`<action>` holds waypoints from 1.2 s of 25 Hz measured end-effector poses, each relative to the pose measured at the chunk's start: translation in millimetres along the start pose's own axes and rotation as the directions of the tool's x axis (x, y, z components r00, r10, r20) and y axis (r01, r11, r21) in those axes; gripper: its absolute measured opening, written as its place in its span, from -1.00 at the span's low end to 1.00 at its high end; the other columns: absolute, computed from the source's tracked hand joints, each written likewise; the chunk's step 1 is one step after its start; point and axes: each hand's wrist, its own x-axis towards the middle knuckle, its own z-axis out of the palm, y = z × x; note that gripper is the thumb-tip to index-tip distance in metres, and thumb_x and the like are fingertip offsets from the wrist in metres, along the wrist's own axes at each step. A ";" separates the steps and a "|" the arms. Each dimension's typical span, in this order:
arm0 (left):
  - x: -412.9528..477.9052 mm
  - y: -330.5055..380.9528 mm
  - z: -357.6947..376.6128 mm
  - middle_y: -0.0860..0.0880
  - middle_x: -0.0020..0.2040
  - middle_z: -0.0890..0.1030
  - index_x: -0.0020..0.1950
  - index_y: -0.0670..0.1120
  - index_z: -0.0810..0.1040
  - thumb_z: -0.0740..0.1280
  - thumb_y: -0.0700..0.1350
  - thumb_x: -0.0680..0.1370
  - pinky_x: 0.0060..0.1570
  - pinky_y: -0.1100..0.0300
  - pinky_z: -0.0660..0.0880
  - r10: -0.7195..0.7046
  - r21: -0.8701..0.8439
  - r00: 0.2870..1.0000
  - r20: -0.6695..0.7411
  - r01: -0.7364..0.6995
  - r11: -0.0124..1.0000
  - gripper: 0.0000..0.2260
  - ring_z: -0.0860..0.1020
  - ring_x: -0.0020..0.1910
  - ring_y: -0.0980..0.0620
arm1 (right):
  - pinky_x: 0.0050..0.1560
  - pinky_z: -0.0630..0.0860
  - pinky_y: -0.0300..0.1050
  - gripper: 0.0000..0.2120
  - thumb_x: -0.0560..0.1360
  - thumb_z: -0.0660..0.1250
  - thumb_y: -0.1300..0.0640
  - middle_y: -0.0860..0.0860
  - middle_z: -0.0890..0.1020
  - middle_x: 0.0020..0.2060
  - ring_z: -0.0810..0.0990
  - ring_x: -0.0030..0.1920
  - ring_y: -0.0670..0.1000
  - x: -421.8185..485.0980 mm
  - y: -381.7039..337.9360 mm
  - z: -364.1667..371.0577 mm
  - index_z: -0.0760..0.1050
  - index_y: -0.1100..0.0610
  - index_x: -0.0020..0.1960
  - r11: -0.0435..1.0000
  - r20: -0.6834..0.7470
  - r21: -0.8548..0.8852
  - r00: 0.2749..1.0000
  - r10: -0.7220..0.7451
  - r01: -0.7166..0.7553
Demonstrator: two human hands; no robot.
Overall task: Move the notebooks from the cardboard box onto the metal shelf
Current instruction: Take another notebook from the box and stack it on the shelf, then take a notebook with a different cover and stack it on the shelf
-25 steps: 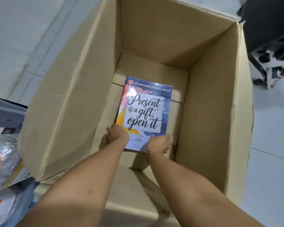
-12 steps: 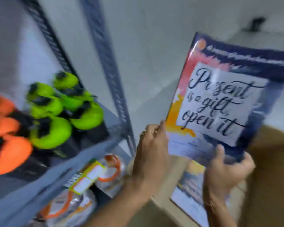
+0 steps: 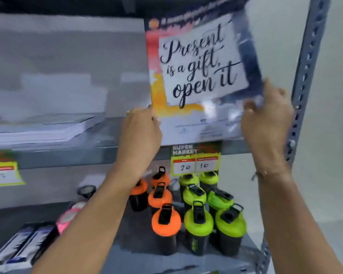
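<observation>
I hold a notebook point(image 3: 201, 76) upright in front of the grey metal shelf point(image 3: 99, 153). Its cover reads "Present is a gift, open it" on a white panel with blue, orange and yellow around it. My left hand point(image 3: 141, 133) grips its lower left edge. My right hand point(image 3: 269, 117) grips its lower right corner. The notebook's bottom edge is at the level of the upper shelf board, at the right end. A flat stack of notebooks point(image 3: 46, 127) lies on that board to the left. The cardboard box is out of view.
Below the board stand several shaker bottles with orange lids point(image 3: 165, 218) and green lids point(image 3: 198, 220). A price tag point(image 3: 195, 161) hangs on the shelf edge, another price tag point(image 3: 2, 171) at the left. A perforated upright post point(image 3: 303, 80) bounds the right side. Dark packets point(image 3: 22, 246) lie lower left.
The notebook came out of the cardboard box and rose to the upper shelf board. My view swung from the box up to the shelf. Both hands kept hold of it.
</observation>
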 end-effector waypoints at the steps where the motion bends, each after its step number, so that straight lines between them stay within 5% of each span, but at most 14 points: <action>1: 14.3 -2.7 5.5 -0.37 -0.14 0.57 -0.07 -0.31 0.57 0.21 -0.24 0.56 -0.20 0.05 0.26 -0.041 0.051 0.998 0.049 0.038 0.998 -0.82 0.53 -0.02 -0.30 | -0.06 0.29 -0.12 -0.72 0.45 0.16 0.34 0.33 0.55 0.10 0.49 0.12 0.27 17.2 -1.6 13.8 0.47 0.33 0.13 0.999 0.067 -0.032 0.998 0.020 -0.017; 4: 40.5 -15.1 24.5 -0.36 0.04 0.61 -0.01 -0.30 0.58 0.24 -0.23 0.53 -0.11 0.06 0.44 -0.137 0.203 0.969 0.208 0.094 0.975 -0.82 0.54 0.07 -0.30 | -0.09 0.39 -0.01 -0.83 0.43 0.12 0.30 0.38 0.59 0.03 0.53 0.08 0.33 37.7 4.8 38.7 0.44 0.33 -0.24 0.961 0.331 -0.273 0.934 0.136 -0.044; 8: 52.0 -15.0 30.5 -0.27 0.18 0.58 0.18 -0.15 0.59 0.27 -0.22 0.51 0.08 0.02 0.50 -0.169 0.371 0.929 0.330 0.037 0.928 -0.73 0.51 0.17 -0.28 | 0.28 0.33 0.08 -0.77 0.51 0.14 0.30 0.28 0.55 0.17 0.45 0.21 0.30 36.9 21.3 48.6 0.47 0.30 0.10 0.852 0.513 -0.515 0.764 0.392 -0.092; 10: 44.2 1.5 32.0 -0.25 0.17 0.58 0.18 -0.15 0.60 0.24 -0.26 0.52 0.11 -0.01 0.48 -0.117 0.436 0.959 0.259 -0.008 0.900 -0.73 0.47 0.19 -0.28 | 0.23 0.33 0.03 -0.79 0.51 0.17 0.27 0.27 0.59 0.12 0.49 0.17 0.29 27.7 31.0 40.0 0.50 0.28 0.09 0.902 0.455 -0.427 0.848 0.273 -0.062; 12: 21.4 27.7 41.4 -0.23 0.06 0.61 0.05 -0.17 0.65 0.25 -0.30 0.52 0.02 0.02 0.43 0.160 0.437 0.985 0.064 -0.172 0.883 -0.78 0.48 0.10 -0.28 | 0.15 0.33 -0.04 -0.78 0.52 0.20 0.28 0.25 0.63 0.07 0.52 0.10 0.24 -1.1 51.5 14.1 0.53 0.30 0.10 0.983 0.175 -0.178 0.985 -0.013 0.045; 15: -70.8 82.0 89.9 -0.17 -0.13 0.66 -0.11 -0.15 0.68 0.35 -0.29 0.41 -0.07 0.09 0.32 0.625 0.148 0.775 -0.093 -0.610 0.779 -0.86 0.57 -0.15 -0.23 | -0.01 0.44 -0.10 -0.82 0.51 0.22 0.36 0.19 0.65 -0.12 0.54 -0.09 0.13 -87.6 117.7 -54.9 0.57 0.37 0.01 0.985 -0.299 -0.092 0.939 -0.170 0.149; 17: -148.6 112.4 142.5 -0.14 -0.10 0.66 -0.08 -0.12 0.66 0.32 -0.27 0.42 -0.01 0.02 0.47 0.720 -0.234 0.627 0.298 -0.684 0.691 -0.84 0.58 -0.12 -0.21 | 0.00 0.43 -0.24 -0.80 0.50 0.19 0.35 0.17 0.63 -0.14 0.53 -0.11 0.08 -160.2 190.0 -98.8 0.58 0.38 -0.03 0.979 -0.296 -0.170 0.953 0.059 -0.113; 18: -191.7 126.2 177.2 -0.14 -0.04 0.64 -0.03 -0.12 0.65 0.28 -0.27 0.46 0.03 -0.02 0.51 0.690 -0.358 0.463 0.556 -0.616 0.702 -0.81 0.57 -0.04 -0.20 | 0.01 0.40 -0.35 -0.78 0.49 0.17 0.34 0.21 0.64 -0.12 0.53 -0.08 0.07 -201.5 230.4 -122.4 0.58 0.36 -0.02 0.915 -0.286 -0.185 0.911 0.298 -0.358; 20: -281.0 142.7 251.0 -0.21 0.12 0.59 0.10 -0.17 0.61 0.20 -0.32 0.51 0.14 -0.02 0.49 0.513 -0.430 0.047 0.857 -0.484 0.762 -0.74 0.53 0.14 -0.22 | 0.08 0.40 -0.30 -0.71 0.44 0.13 0.29 0.30 0.65 -0.03 0.55 0.01 0.15 -291.8 310.5 -167.0 0.57 0.34 0.01 0.556 -0.356 -0.208 0.591 0.723 -0.805; 22: -365.1 147.0 319.5 -0.28 0.24 0.54 0.22 -0.25 0.54 0.15 -0.31 0.54 0.22 0.00 0.45 0.301 -0.404 -0.281 0.911 -0.462 0.790 -0.70 0.50 0.25 -0.24 | 0.17 0.46 0.01 -0.65 0.42 0.11 0.21 0.35 0.62 0.04 0.55 0.08 0.27 -376.4 367.9 -209.0 0.54 0.35 0.07 0.081 -0.471 -0.236 0.187 0.862 -0.968; 23: -401.6 145.3 344.3 -0.29 0.28 0.52 0.25 -0.28 0.50 0.14 -0.29 0.56 0.25 0.01 0.43 0.205 -0.376 -0.375 0.904 -0.472 0.797 -0.70 0.49 0.28 -0.23 | 0.21 0.45 0.10 -0.65 0.44 0.16 0.21 0.37 0.58 0.10 0.52 0.13 0.30 -411.4 385.4 -224.0 0.51 0.36 0.12 -0.136 -0.523 -0.254 0.018 0.852 -0.958; 26: -497.6 121.3 393.8 -0.23 0.36 0.47 0.34 -0.26 0.42 0.12 -0.24 0.59 0.29 0.08 0.40 -0.005 -0.204 -0.389 0.921 -0.492 0.846 -0.67 0.45 0.35 -0.16 | 0.33 0.30 0.09 -0.55 0.50 0.27 0.10 0.33 0.37 0.32 0.32 0.32 0.30 -483.2 411.9 -251.0 0.34 0.35 0.28 -0.597 -0.572 -0.131 -0.431 0.698 -0.792; 28: -542.2 98.7 412.6 -0.20 0.37 0.45 0.35 -0.22 0.39 0.11 -0.24 0.57 0.31 0.07 0.40 -0.071 -0.105 -0.343 0.937 -0.470 0.877 -0.65 0.44 0.35 -0.15 | 0.29 0.39 0.09 -0.53 0.48 0.30 -0.01 0.29 0.39 0.29 0.36 0.27 0.30 -512.4 420.5 -253.3 0.40 0.30 0.24 -0.666 -0.525 -0.082 -0.536 0.661 -0.741; 30: -576.8 83.5 423.5 -0.19 0.35 0.47 0.33 -0.19 0.39 0.11 -0.26 0.53 0.30 0.03 0.43 -0.116 -0.035 -0.315 0.942 -0.434 0.900 -0.64 0.46 0.32 -0.16 | 0.20 0.49 0.10 -0.62 0.44 0.34 0.02 0.25 0.45 0.19 0.45 0.16 0.29 -535.9 426.0 -256.6 0.49 0.27 0.12 -0.658 -0.572 -0.055 -0.516 0.637 -0.751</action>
